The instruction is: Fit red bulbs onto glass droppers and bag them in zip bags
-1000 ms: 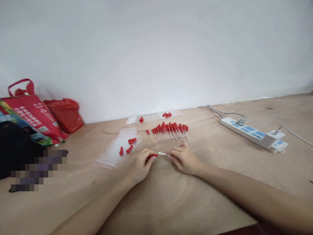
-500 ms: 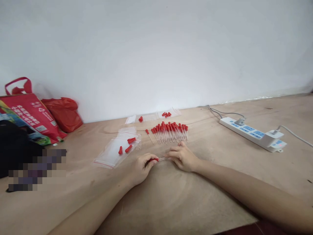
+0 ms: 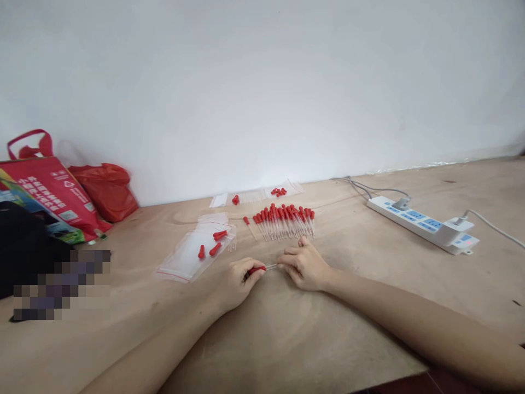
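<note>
Wooden table point(image 3: 287, 339), white wall point(image 3: 262, 87) — left hand point(image 3: 240, 280) pinching red bulb point(image 3: 258, 268), right hand point(image 3: 305, 266) clear tube point(image 3: 271, 266).

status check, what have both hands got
Left hand grips red bulb. Right hand holds clear tube, end at bulb. No obstruction seen between hands.

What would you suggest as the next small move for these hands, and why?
Probably a gentle push of the tube toward the bulb with the right hand: the left hand pinches the bulb, the two appear lined up and meeting, and how deep the tube sits cannot be seen.
</note>
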